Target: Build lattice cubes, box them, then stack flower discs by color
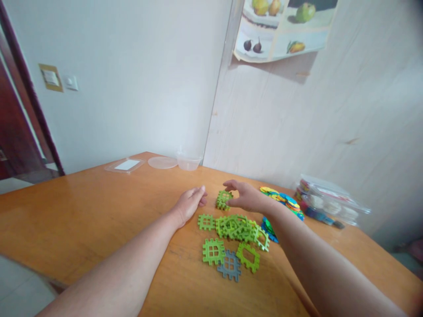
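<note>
A small stack of green waffle tiles (223,199) sits on the wooden table (82,220). My right hand (246,197) curls around its right side, thumb and fingers touching it. My left hand (190,203) rests on the table just left of the stack, fingers loosely curled, nothing visible in them. In front of both hands lies a pile of green waffle tiles (236,227), with a single green tile (213,251), a grey-blue tile (229,265) and an open green frame tile (248,256) nearer to me.
Multicoloured tiles (283,200) lie to the right, beside a clear plastic bag of pieces (325,202). At the far table edge stand a clear round tub (188,162), a round lid (162,162) and a flat rectangular lid (125,165). Walls close the back.
</note>
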Demonstrator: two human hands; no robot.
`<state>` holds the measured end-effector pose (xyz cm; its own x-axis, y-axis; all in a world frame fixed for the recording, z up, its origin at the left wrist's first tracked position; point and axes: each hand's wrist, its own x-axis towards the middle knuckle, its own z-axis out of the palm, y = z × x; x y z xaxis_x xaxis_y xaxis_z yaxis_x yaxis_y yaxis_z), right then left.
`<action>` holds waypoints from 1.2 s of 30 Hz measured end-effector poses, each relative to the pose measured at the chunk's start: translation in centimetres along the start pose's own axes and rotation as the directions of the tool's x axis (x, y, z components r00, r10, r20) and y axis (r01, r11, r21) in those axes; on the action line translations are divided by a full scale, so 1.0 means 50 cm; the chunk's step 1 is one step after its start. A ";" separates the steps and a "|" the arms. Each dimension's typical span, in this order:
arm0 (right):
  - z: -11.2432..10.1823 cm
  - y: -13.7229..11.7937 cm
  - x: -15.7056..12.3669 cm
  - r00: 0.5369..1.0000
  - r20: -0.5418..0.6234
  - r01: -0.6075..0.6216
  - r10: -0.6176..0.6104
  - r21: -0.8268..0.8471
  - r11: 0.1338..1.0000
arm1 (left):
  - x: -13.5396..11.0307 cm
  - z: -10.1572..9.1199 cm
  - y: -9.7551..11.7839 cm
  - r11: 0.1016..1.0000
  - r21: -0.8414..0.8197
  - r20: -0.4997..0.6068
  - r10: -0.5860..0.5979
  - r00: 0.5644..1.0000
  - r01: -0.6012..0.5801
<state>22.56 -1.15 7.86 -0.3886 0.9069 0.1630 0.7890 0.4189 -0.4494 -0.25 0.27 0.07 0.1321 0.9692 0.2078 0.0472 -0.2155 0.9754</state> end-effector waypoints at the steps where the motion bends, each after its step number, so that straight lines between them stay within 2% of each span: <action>1: 0.003 0.013 0.008 1.000 0.004 -0.022 0.022 0.013 1.000 | 0.000 0.000 0.000 1.000 0.000 0.001 -0.003 1.000 0.003; 4: 0.016 0.034 0.019 0.999 0.020 -0.043 0.042 0.034 0.999 | 0.000 0.000 -0.001 1.000 -0.006 0.007 -0.006 1.000 0.006; 9: 0.030 0.037 0.017 0.998 0.046 -0.054 0.052 0.039 0.998 | 0.000 0.000 -0.001 1.000 -0.003 0.006 0.005 1.000 -0.005; 14: 0.000 0.020 -0.007 0.999 0.041 -0.018 0.018 0.005 1.000 | -0.001 0.000 0.002 1.000 -0.001 0.005 0.004 1.000 -0.004; 17: -0.032 -0.010 -0.043 0.985 0.166 0.034 -0.037 0.022 0.999 | -0.003 0.000 0.003 1.000 -0.009 0.004 -0.002 1.000 0.002; 20: -0.052 -0.045 -0.084 0.943 0.318 0.112 -0.097 -0.029 0.993 | -0.003 0.000 0.003 1.000 -0.012 0.004 -0.006 1.000 0.006; 24: -0.045 -0.071 -0.115 0.913 0.383 0.202 -0.142 -0.123 0.972 | -0.003 0.000 0.003 1.000 -0.015 0.007 -0.004 1.000 0.004; 27: -0.034 -0.073 -0.117 0.918 0.375 0.209 -0.130 -0.178 0.962 | -0.003 0.002 0.003 1.000 -0.023 -0.004 -0.009 1.000 0.009; 31: -0.034 -0.061 -0.106 0.933 0.328 0.191 -0.145 -0.111 0.975 | -0.006 0.003 0.005 0.999 -0.030 -0.003 -0.010 1.000 0.010; 36: -0.025 -0.024 -0.066 0.983 0.138 0.125 -0.123 -0.008 0.992 | -0.005 0.002 0.005 0.999 -0.032 0.001 -0.016 1.000 0.016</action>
<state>23.48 -4.58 8.95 -0.5444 0.8335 0.0944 0.7380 0.5295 -0.4184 -0.18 -0.05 0.26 0.1325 0.9724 0.1923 0.0178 -0.1963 0.9804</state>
